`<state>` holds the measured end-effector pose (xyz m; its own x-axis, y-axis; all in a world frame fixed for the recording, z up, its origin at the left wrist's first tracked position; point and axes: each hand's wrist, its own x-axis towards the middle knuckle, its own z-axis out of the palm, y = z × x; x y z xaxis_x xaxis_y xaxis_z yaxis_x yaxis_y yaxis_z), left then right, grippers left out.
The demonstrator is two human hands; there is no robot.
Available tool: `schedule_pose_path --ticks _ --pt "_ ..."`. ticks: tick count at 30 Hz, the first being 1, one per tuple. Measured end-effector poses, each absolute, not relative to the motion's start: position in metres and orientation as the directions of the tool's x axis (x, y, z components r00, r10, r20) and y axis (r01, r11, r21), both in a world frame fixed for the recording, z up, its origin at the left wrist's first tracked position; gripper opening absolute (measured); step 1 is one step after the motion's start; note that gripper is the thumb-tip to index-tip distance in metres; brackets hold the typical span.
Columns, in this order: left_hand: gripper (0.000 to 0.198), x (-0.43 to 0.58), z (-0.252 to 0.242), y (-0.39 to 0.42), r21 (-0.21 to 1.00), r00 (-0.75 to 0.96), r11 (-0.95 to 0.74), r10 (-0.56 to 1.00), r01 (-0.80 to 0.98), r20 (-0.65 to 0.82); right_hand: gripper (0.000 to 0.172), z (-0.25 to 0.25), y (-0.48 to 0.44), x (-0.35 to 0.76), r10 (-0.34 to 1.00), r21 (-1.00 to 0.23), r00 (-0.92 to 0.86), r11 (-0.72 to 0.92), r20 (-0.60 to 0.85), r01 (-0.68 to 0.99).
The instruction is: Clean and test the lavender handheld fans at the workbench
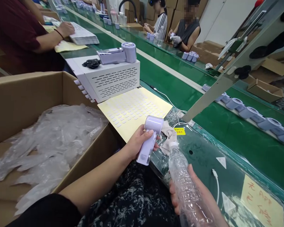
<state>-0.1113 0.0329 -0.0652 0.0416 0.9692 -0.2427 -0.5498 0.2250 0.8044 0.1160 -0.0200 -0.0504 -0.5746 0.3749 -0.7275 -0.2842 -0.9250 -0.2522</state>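
Gripping a small lilac handheld fan [149, 138] by its handle, the left hand [137, 143] is seen closed around it, thumb across the top, with the round fan head tilted up and away over the edge of the green workbench [203, 157]. A clear plastic squeeze bottle [183, 179] is clasped in the right hand [198, 195], fingers wrapped around its body, its white nozzle pointing toward a beige cloth [168, 134] that lies touching the fan head. Just beyond, a yellow sheet of small white sticker dots [132, 110] is laid flat, and behind it a white vented box [109, 78] carries a second fan. A cardboard box of clear plastic bags [49, 142] stands to the left. More fans are lined on the conveyor belt [251, 132] at right, and other people are seated farther along. The step in hand is judged to be wiping the fan; wetting the cloth from the nozzle would call for a light, aimed squeeze
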Motion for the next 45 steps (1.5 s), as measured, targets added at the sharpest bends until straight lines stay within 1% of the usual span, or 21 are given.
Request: schedule_pose_path --ticks 8,13,15,17,19,21,22,23,24,25,26,27,29,31,33,36,37,38,41,43,45 --pt "0.064 -0.111 -0.063 0.037 0.821 0.066 0.257 0.963 -0.509 -0.26 0.072 -0.053 -0.02 0.115 0.386 -0.27 -0.538 -0.92 -0.749 -0.284" --pt "0.061 -0.111 -0.066 0.036 0.835 0.094 0.261 0.964 -0.484 -0.247 0.072 -0.055 -0.034 0.122 0.23 -0.135 -0.582 -0.97 -0.78 -0.202" --pt "0.061 -0.111 -0.065 0.036 0.835 0.092 0.261 0.964 -0.485 -0.248 0.072 -0.055 -0.04 0.125 0.215 -0.126 -0.57 -0.973 -0.793 -0.192" --pt "0.061 -0.111 -0.065 0.036 0.835 0.097 0.262 0.964 -0.484 -0.246 0.074 -0.052 -0.041 0.127 0.244 -0.164 -0.556 -0.968 -0.794 -0.191" --pt "0.059 -0.11 -0.065 0.036 0.836 0.098 0.258 0.966 -0.484 -0.241 0.072 -0.041 -0.031 0.127 0.328 -0.275 -0.52 -0.945 -0.789 -0.179" --pt "0.058 -0.11 -0.065 0.036 0.837 0.095 0.252 0.967 -0.485 -0.236 0.061 -0.025 -0.006 0.126 0.526 -0.511 -0.42 -0.845 -0.739 -0.159" --pt "0.058 -0.11 -0.066 0.036 0.839 0.096 0.25 0.968 -0.483 -0.233 0.054 -0.016 0.011 0.124 0.661 -0.659 -0.348 -0.738 -0.665 -0.141" --pt "0.059 -0.11 -0.067 0.036 0.842 0.1 0.248 0.968 -0.48 -0.229 0.049 -0.007 0.031 0.122 0.799 -0.807 -0.269 -0.58 -0.538 -0.107" --pt "0.06 -0.11 -0.068 0.037 0.844 0.104 0.246 0.969 -0.477 -0.223 0.047 0.0 0.052 0.118 0.909 -0.92 -0.197 -0.386 -0.368 -0.062" --pt "0.06 -0.11 -0.068 0.037 0.848 0.11 0.243 0.97 -0.472 -0.217 0.049 0.006 0.073 0.114 0.971 -0.981 -0.142 -0.195 -0.193 0.002" --pt "0.061 -0.109 -0.069 0.037 0.852 0.113 0.239 0.971 -0.466 -0.21 0.052 0.009 0.094 0.108 0.996 -0.997 -0.083 -0.015 -0.021 0.079" --pt "0.061 -0.109 -0.069 0.037 0.857 0.115 0.233 0.972 -0.46 -0.203 0.057 0.01 0.113 0.101 0.991 -0.977 -0.038 0.136 0.131 0.165" --pt "0.06 -0.108 -0.069 0.035 0.868 0.116 0.221 0.975 -0.444 -0.189 0.066 0.005 0.142 0.085 0.933 -0.886 -0.012 0.347 0.361 0.308" --pt "0.06 -0.108 -0.07 0.034 0.88 0.122 0.212 0.977 -0.426 -0.176 0.072 -0.007 0.16 0.068 0.883 -0.818 -0.045 0.45 0.467 0.357" --pt "0.059 -0.107 -0.071 0.032 0.888 0.126 0.204 0.978 -0.412 -0.166 0.077 -0.022 0.168 0.058 0.885 -0.817 -0.099 0.459 0.454 0.35" --pt "0.059 -0.107 -0.073 0.032 0.895 0.133 0.201 0.978 -0.397 -0.161 0.08 -0.036 0.168 0.066 0.928 -0.821 -0.198 0.372 0.316 0.432" --pt "0.06 -0.108 -0.074 0.032 0.897 0.14 0.204 0.977 -0.392 -0.161 0.076 -0.038 0.165 0.074 0.933 -0.788 -0.232 0.358 0.276 0.5" --pt "0.06 -0.108 -0.074 0.032 0.897 0.15 0.21 0.975 -0.388 -0.163 0.067 -0.039 0.162 0.084 0.933 -0.736 -0.259 0.357 0.25 0.576" --pt "0.062 -0.108 -0.072 0.035 0.897 0.165 0.231 0.97 -0.378 -0.18 0.031 -0.046 0.144 0.109 0.923 -0.573 -0.282 0.384 0.262 0.724" --pt "0.062 -0.106 -0.069 0.035 0.889 0.164 0.264 0.962 -0.374 -0.217 0.026 -0.055 0.13 0.116 0.892 -0.546 -0.318 0.448 0.321 0.707" --pt "0.059 -0.102 -0.065 0.032 0.859 0.178 0.321 0.946 -0.398 -0.27 0.022 -0.064 0.118 0.117 0.842 -0.541 -0.405 0.54 0.357 0.645"
